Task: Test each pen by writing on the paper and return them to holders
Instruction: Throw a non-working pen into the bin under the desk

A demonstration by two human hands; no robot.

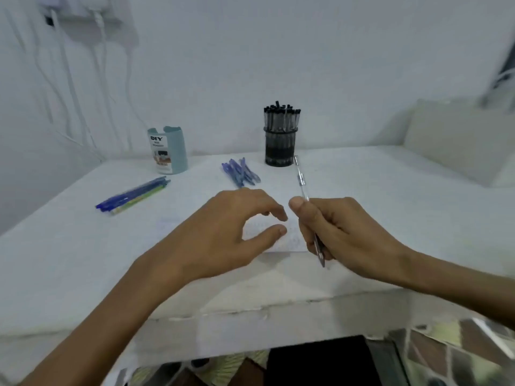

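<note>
My right hand [342,232] grips a clear pen [302,185], its tip pointing down toward me near the paper's right edge. The white paper [264,232] lies on the table under my hands, with faint scribbles on it. My left hand [231,232] hovers over the paper with fingers curled apart, holding nothing. A dark round holder [280,146] full of black-capped pens stands at the back. A teal holder [168,150] with a "DIY" label stands at the back left. One bunch of blue pens [242,171] lies behind the paper, another bunch [133,195] at the left.
The white table [83,260] has its front edge close to me. White cables hang down the wall at the left [69,79]. A pale cushion [459,137] sits at the right. Patterned floor [459,355] shows below the table edge.
</note>
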